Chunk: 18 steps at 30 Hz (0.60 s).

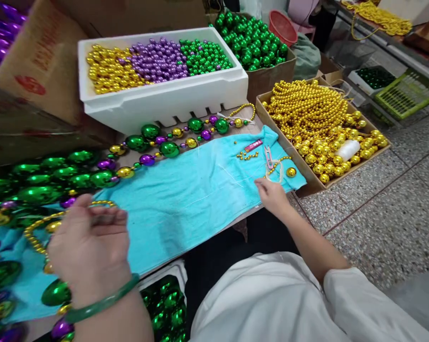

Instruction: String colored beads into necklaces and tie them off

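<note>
My left hand (89,247), with a green bangle on the wrist, is closed around a strand of small gold beads (34,232) at the left end of a turquoise towel (179,199). Large green, purple and gold beads on strings (164,140) lie along the towel's far edge and pile up at the left. My right hand (271,194) rests on the towel's right end, its fingers curled on a thin white thread (236,178). Just beyond it lie pink-handled snips (268,156), a loose gold ball (291,172) and small gold beads (246,155).
A white foam box (164,102) holds gold, purple and green beads behind the towel. A cardboard box (307,183) of gold beads with a white thread spool (347,150) stands at the right. Another box of green balls (252,40) sits behind. Speckled floor lies to the right.
</note>
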Motion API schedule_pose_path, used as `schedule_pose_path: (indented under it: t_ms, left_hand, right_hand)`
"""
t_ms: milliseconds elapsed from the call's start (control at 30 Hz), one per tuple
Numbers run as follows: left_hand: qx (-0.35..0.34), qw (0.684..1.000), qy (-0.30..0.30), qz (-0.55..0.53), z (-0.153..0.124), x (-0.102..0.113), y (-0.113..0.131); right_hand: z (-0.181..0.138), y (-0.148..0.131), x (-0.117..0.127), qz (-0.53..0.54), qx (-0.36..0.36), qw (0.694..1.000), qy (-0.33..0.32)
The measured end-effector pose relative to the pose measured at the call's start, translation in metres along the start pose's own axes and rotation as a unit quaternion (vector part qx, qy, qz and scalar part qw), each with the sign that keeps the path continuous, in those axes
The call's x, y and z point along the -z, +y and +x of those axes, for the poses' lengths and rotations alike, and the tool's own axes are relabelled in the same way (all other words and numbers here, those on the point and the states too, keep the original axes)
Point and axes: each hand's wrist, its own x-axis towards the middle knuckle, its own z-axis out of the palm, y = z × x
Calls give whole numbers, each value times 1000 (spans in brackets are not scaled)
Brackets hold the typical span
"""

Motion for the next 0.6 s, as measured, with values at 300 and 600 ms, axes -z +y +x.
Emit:
schedule_pose_path:
  t_ms: [300, 600]
  left_hand:
    - [-5, 977, -197, 88, -71, -53, -45]
    - [-36, 981, -167, 93, -61, -41, -54]
  right_hand:
    - [22, -56, -58, -94, 63, 988, -106]
    - [32, -62, -69, -122, 91, 983, -105]
